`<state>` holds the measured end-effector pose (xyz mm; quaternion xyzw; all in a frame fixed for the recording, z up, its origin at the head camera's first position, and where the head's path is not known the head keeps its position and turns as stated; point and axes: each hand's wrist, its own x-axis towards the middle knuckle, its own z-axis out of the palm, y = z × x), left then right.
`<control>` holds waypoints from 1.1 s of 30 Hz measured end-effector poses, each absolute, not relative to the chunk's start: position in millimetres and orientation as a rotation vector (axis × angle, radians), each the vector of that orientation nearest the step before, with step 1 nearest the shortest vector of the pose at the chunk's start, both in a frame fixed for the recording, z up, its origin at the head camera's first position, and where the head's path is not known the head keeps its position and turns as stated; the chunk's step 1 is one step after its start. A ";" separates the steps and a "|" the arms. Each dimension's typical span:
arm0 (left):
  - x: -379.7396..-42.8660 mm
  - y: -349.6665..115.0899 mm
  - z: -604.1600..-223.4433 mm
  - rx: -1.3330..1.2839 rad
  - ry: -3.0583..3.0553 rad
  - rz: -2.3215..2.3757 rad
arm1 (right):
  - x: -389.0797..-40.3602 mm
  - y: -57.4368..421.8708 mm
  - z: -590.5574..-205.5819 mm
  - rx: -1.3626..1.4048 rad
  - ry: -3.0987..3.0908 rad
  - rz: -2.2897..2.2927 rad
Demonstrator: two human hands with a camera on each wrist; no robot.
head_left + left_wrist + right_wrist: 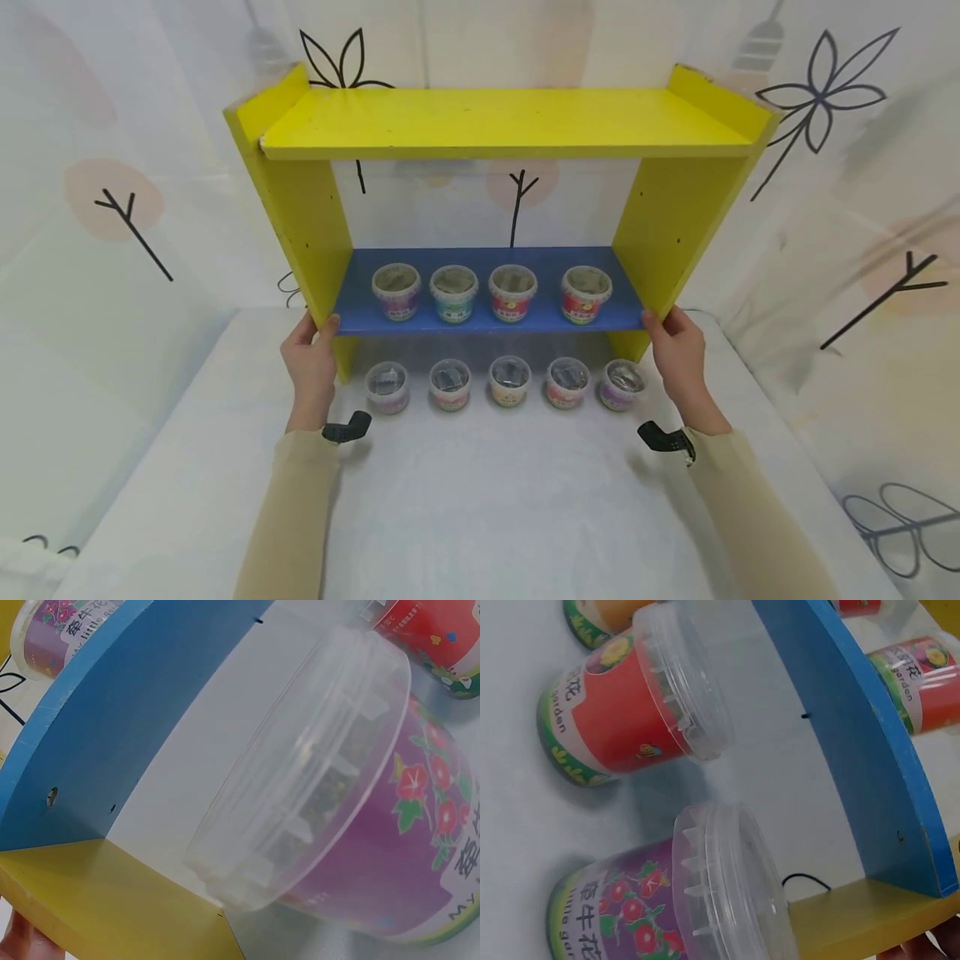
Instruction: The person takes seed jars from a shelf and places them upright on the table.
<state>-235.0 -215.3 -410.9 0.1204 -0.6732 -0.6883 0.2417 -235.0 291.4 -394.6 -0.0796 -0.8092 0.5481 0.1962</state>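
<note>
A yellow shelf unit (pixel 510 125) with a blue middle board (pixel 480 260) stands upright on the table. My left hand (pixel 311 354) grips its left side panel at the level of the blue board, thumb at the front edge. On the opposite panel, my right hand (pixel 675 350) holds on at the same height. Several small tubs, among them a purple one (pixel 397 292), a teal one (pixel 454 294) and a red one (pixel 513 293), stand on the blue board. Below, several lidded tubs (pixel 510 382) form a row on the table. The wrist views show only fingers at the panels' edges.
The white table (pixel 495 500) extends in front of the tubs. A pale patterned cloth (pixel 120 250) hangs behind and at both sides. In the left wrist view a purple tub (pixel 390 847) is very near the camera; a similar purple tub (pixel 637 907) fills the right wrist view's bottom.
</note>
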 end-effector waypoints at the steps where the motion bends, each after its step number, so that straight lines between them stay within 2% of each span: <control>1: -235.0 -215.4 -410.8 0.328 -1.840 -1.884 | -237.3 291.2 -394.7 -0.239 -2.263 1.551; 12: -234.4 -213.2 -407.9 0.361 -1.877 -1.887 | -243.5 292.5 -401.9 -0.329 -2.286 1.565; 33: -233.4 -225.9 -409.9 0.233 -2.006 -1.680 | -246.6 287.4 -406.2 -0.345 -2.224 1.593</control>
